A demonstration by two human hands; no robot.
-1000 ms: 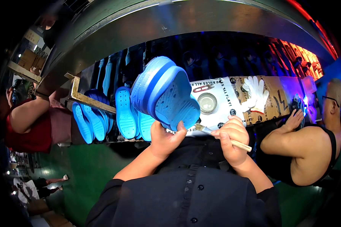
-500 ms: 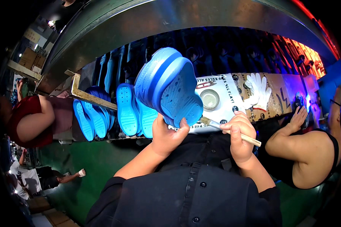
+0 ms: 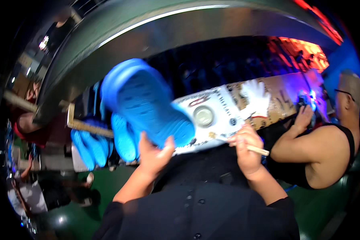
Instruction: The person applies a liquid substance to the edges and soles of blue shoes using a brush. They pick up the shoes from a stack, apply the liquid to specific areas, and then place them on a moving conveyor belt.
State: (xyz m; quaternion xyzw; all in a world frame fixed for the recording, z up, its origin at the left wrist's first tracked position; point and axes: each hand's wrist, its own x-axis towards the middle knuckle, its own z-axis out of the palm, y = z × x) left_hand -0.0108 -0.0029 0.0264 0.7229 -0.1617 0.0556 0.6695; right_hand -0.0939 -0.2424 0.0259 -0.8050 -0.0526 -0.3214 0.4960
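Observation:
A thick blue foam shoe sole (image 3: 152,108), blurred by motion, is tilted up over the bench with its hollowed, slotted face toward me. My left hand (image 3: 154,158) grips its near end, the thumb on the rim and some fingers hidden underneath. Between the fingers of my right hand (image 3: 247,150) is a slim brush (image 3: 258,150) with a pale wooden handle. Its bristles point left and stand apart from the sole. Beyond the brush, a small round glass dish (image 3: 203,116) with pale contents rests on a white printed sheet (image 3: 224,106).
More blue insoles (image 3: 124,138) lie at the left beside a wooden bar (image 3: 90,127). A white glove (image 3: 255,98) lies on brown cardboard (image 3: 282,94). Dark racks and a metal hood (image 3: 188,30) rise behind the bench. A co-worker (image 3: 324,152) sits close on my right.
My left hand has moved left with the sole and turned it to show more of the hollowed face. The brush tip, earlier at the sole's edge, is now apart from it. The view has shifted.

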